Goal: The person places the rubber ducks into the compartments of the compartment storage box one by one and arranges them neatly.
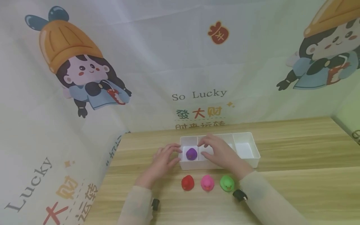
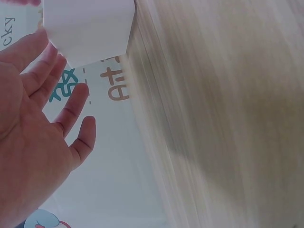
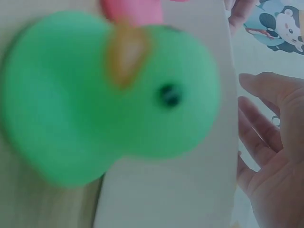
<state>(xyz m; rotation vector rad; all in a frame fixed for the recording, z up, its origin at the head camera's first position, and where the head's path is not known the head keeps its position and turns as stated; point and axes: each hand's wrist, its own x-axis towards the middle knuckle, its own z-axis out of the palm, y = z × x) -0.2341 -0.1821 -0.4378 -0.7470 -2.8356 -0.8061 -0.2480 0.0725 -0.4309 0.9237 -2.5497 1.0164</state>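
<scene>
A white divided box (image 1: 187, 165) stands on the table, with a purple rubber duck (image 1: 192, 154) in its left compartment. Beside the box's left end, my left hand (image 1: 163, 160) has its fingers loosely bent, their tips right at the rim; the left wrist view shows this hand (image 2: 35, 123) against the white end wall. My right hand (image 1: 220, 153) is over the middle of the box, thumb and fingers apart with nothing between them. In front of the box sit a red duck (image 1: 187, 182), a pink duck (image 1: 207, 183) and a green duck (image 1: 227, 183).
The wooden table (image 1: 295, 150) extends to both sides of the box. Behind it hangs a white printed cloth (image 1: 157, 78). The box's right compartment (image 1: 244, 151) has a bare white floor. Dark wrist straps (image 1: 240, 196) sit low over the table near the ducks.
</scene>
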